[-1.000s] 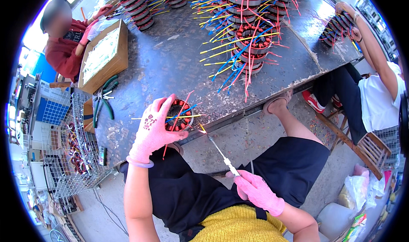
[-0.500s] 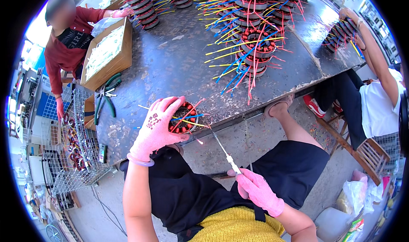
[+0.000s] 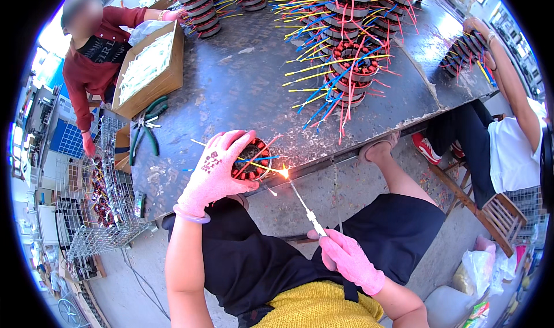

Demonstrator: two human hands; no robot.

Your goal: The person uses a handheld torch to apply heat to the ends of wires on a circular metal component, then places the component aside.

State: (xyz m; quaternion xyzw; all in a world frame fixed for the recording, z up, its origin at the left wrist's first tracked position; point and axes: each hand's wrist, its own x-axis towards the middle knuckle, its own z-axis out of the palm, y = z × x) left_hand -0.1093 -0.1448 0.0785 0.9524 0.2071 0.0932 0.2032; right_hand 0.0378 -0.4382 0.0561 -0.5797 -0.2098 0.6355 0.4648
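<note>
My left hand [image 3: 214, 175], in a pink glove, is closed around a small motor stator [image 3: 266, 161] with red-orange coils, held at the table's front edge. Yellow, blue and red leads stick out of it toward the right. My right hand [image 3: 350, 257], also gloved in pink, grips a slim tool [image 3: 300, 200] with a white handle and a long thin metal shaft. At the shaft's tip, against the end of the yellow lead [image 3: 261, 166], a small bright orange flame [image 3: 284, 172] shows. Another lead with a pale, bright end hangs below the stator.
Stacks of stators [image 3: 353, 68] with loose leads stand at the table's far side. Green-handled pliers [image 3: 151, 127] lie beside a cardboard box [image 3: 166, 77] of white sleeves. A co-worker in red reaches into a wire basket [image 3: 109, 235]; another person handles stators at right.
A bright flame has appeared where the tool's tip meets the yellow lead. Both my hands keep nearly the same place; the co-worker's lower hand has shifted slightly.
</note>
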